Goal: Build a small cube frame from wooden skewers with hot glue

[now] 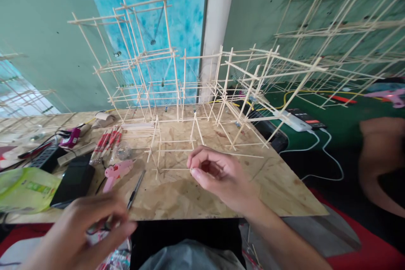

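Observation:
My right hand (218, 175) hovers over the chipboard sheet (177, 194) with thumb and forefinger pinched on the end of a thin wooden stick (172, 169), part of a small stick frame (172, 143). My left hand (85, 230) is low at the near edge, blurred, fingers curled around something I cannot make out, beside a thin metal tool (136, 190) lying on the board. A tall lattice of glued sticks (148, 63) rises behind the small frame.
A pink glue gun (117, 171), bundled red-wrapped sticks (106, 143), a black box (74, 179), a green packet (27, 187) and pliers lie at the left. A white power strip (295, 122) with cables sits right. Another person's arm (379, 156) shows at far right, near more stick lattices (341, 38).

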Available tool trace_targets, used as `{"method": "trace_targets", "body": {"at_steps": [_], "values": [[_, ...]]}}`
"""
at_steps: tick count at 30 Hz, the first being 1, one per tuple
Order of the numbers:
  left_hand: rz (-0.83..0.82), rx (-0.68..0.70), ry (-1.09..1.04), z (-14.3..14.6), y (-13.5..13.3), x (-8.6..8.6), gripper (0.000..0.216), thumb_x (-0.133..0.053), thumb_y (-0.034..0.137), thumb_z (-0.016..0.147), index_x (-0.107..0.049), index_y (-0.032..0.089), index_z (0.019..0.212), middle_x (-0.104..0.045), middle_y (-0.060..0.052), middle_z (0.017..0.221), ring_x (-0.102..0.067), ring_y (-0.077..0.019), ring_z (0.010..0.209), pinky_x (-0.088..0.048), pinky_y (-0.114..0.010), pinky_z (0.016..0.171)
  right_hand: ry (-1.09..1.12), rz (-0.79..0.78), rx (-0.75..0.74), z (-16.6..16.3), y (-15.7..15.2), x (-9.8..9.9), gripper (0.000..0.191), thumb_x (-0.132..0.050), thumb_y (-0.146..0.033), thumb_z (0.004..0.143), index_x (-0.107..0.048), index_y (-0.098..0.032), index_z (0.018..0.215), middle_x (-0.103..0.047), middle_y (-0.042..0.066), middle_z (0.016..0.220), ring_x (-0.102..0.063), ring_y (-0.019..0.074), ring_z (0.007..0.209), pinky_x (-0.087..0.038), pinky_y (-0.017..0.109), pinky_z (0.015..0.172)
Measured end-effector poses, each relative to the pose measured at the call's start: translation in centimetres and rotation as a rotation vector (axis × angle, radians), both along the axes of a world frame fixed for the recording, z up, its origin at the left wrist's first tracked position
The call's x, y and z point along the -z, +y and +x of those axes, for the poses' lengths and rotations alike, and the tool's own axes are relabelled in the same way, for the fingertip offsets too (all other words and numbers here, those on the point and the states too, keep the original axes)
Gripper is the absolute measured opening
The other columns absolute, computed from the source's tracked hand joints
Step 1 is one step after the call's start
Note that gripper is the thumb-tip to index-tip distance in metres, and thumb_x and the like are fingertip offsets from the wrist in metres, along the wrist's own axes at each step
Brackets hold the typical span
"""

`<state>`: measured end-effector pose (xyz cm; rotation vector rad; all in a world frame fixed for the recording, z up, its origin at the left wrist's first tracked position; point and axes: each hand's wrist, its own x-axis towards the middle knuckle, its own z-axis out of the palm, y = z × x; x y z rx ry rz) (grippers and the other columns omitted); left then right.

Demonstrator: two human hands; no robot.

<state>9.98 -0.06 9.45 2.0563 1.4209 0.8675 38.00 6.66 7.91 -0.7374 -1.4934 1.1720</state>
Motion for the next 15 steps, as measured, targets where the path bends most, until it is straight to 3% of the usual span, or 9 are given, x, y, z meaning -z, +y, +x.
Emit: {"method": "trace_targets", "body": {"at_steps": [1,3,6,11,15], "values": [[-0.062,0.112,0.049,1.3,1.4,-0.5,0.016,-0.068,0.037,0.094,-0.075,0.025,0.086,-0.073,0.0,0.083,-0.063,-0.0143,0.071,-0.049,-0.025,0.063,-0.004,0.0,-0.005,-0.1,0.0,-0.1,0.008,-0.07,-0.019,0.082,-0.066,-0.021,0.075,-0.067,0.002,0.086,-0.051,0.0108,0.064,-0.041,0.025,0.055],[-0.065,0.136,-0.042,3.9,3.9,-1.0,0.015,-0.071,0.039,0.092,-0.078,0.028,0.099,-0.076,-0.003,0.096,-0.066,-0.0173,0.082,-0.052,-0.028,0.074,0.001,0.003,-0.014,-0.2,0.1,-0.4,0.008,-0.07,-0.019,0.082,-0.067,-0.021,0.074,-0.066,0.003,0.091,-0.053,0.0111,0.067,-0.043,0.026,0.058],[-0.145,0.161,-0.241,7.1,6.2,-1.1,0.017,-0.076,0.04,0.088,-0.081,0.029,0.101,-0.075,-0.003,0.096,-0.066,-0.0179,0.086,-0.051,-0.028,0.076,0.011,-0.002,-0.011,-0.3,0.3,-0.4,0.008,-0.071,-0.021,0.082,-0.068,-0.021,0.076,-0.064,0.003,0.095,-0.052,0.0107,0.069,-0.043,0.026,0.06],[-0.236,0.204,-0.496,8.6,6.7,-0.5,0.012,-0.083,0.035,0.082,-0.083,0.027,0.091,-0.074,-0.003,0.092,-0.067,-0.0179,0.089,-0.052,-0.028,0.08,-0.001,-0.04,-0.015,-0.3,0.6,-0.2,0.009,-0.077,-0.026,0.08,-0.069,-0.021,0.077,-0.062,0.004,0.099,-0.052,0.0104,0.069,-0.042,0.026,0.059],[-0.288,0.223,-0.533,8.7,6.8,-0.5,0.007,-0.081,0.031,0.085,-0.084,0.025,0.085,-0.074,-0.002,0.087,-0.067,-0.0165,0.085,-0.051,-0.027,0.08,0.007,-0.053,-0.024,-0.5,0.6,-0.1,0.011,-0.078,-0.028,0.081,-0.07,-0.02,0.078,-0.061,0.004,0.101,-0.05,0.0095,0.067,-0.04,0.025,0.057]]}}
